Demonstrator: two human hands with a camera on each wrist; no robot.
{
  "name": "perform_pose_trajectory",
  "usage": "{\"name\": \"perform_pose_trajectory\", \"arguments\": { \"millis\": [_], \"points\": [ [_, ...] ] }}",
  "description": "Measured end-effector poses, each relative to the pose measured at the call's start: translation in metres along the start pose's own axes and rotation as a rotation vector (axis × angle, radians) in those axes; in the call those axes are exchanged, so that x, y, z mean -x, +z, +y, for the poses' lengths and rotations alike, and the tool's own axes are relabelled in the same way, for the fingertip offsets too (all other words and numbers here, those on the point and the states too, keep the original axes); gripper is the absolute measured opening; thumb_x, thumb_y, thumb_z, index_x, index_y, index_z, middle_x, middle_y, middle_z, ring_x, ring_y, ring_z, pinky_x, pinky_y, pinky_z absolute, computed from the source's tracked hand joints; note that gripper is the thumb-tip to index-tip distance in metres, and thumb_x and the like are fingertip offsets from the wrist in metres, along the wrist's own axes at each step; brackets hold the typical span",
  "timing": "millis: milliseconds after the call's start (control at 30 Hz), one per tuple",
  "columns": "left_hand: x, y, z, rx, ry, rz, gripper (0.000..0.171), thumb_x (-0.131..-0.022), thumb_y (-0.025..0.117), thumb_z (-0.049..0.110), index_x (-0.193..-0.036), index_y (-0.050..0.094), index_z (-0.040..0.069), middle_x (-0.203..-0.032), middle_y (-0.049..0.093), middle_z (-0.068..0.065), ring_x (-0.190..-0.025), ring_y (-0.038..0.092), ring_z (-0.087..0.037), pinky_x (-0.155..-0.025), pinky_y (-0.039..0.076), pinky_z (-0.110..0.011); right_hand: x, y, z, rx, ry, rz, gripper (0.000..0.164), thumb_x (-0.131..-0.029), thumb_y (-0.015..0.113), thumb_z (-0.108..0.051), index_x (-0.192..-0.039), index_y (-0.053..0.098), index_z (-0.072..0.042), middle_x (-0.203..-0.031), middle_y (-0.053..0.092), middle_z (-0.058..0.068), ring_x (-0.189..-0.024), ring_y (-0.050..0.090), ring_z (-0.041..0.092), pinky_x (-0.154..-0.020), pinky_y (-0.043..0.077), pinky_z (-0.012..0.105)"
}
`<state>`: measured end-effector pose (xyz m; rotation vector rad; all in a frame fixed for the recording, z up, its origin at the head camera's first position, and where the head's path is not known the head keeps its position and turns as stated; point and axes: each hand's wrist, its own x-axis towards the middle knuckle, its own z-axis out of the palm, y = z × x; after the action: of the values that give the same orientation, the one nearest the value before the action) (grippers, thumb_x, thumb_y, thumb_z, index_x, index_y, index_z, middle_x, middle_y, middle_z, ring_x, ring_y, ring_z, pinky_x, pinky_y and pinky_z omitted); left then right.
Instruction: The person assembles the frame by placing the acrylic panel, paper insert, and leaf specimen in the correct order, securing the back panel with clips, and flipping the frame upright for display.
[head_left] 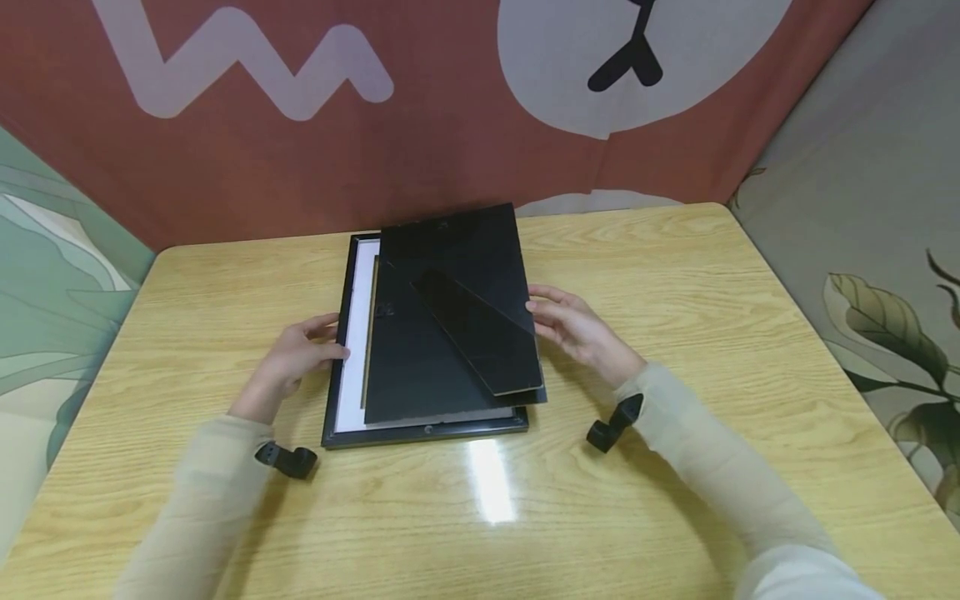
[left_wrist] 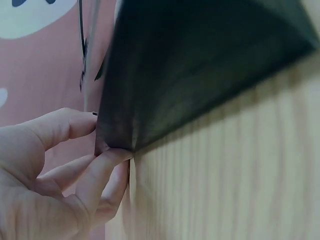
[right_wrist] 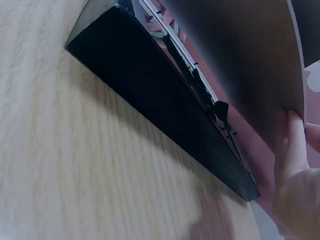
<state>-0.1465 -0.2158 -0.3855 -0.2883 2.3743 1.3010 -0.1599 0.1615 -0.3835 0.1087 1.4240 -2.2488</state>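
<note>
A black picture frame [head_left: 429, 433] lies face down on the table, with a white mat [head_left: 350, 367] showing along its left side. Its black backing board [head_left: 450, 242], which carries a stand leg [head_left: 480, 333], sits askew over it, lifted at the right. My left hand [head_left: 296, 354] grips the frame's left side between thumb and fingers. In the left wrist view those fingertips [left_wrist: 117, 152] are on the frame's outer side [left_wrist: 165, 90]. At the board's right edge my right hand [head_left: 573, 327] pinches it. The right wrist view shows the raised board [right_wrist: 250, 55] apart from the frame [right_wrist: 165, 107].
The wooden table [head_left: 675, 283] stretches out on both sides of the frame. Behind it hangs a red cloth [head_left: 450, 150] with pale shapes. A small black wrist device [head_left: 288, 460] is on the left sleeve, and another wrist device [head_left: 615, 423] is on the right one.
</note>
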Motion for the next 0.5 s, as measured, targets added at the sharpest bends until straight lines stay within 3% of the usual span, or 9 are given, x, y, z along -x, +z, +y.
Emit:
{"name": "perform_pose_trajectory", "arguments": {
  "millis": [133,367,500],
  "points": [
    [0.000,0.007,0.004,0.005,0.000,0.003,0.074,-0.089,0.061,0.008,-0.152,0.023,0.010,-0.152,0.031,-0.024,-0.129,0.046,-0.036,-0.105,0.047,-0.045,0.001,-0.004,0.001,0.017,0.011,0.008,0.036,-0.097,0.039,0.005,-0.132,0.039,-0.003,-0.082,0.069,-0.005,-0.073,0.067,0.004,-0.068,0.057,0.013],
    [0.001,0.014,0.008,0.014,-0.012,-0.002,0.073,-0.090,0.061,0.010,-0.152,0.024,0.012,-0.152,0.032,-0.022,-0.126,0.049,-0.034,-0.103,0.049,-0.042,0.003,-0.006,0.003,-0.010,0.035,-0.001,0.027,-0.098,0.037,0.006,-0.118,0.045,-0.009,-0.083,0.071,-0.003,-0.073,0.068,0.006,-0.068,0.057,0.014],
    [0.000,0.016,0.010,0.012,-0.013,-0.010,0.073,-0.089,0.062,0.010,-0.152,0.025,0.012,-0.152,0.034,-0.022,-0.123,0.050,-0.031,-0.097,0.052,-0.035,0.003,-0.008,0.005,-0.004,0.032,-0.016,0.032,-0.098,0.037,0.006,-0.128,0.041,-0.003,-0.082,0.070,-0.003,-0.073,0.068,0.005,-0.068,0.057,0.013]
  ]
}}
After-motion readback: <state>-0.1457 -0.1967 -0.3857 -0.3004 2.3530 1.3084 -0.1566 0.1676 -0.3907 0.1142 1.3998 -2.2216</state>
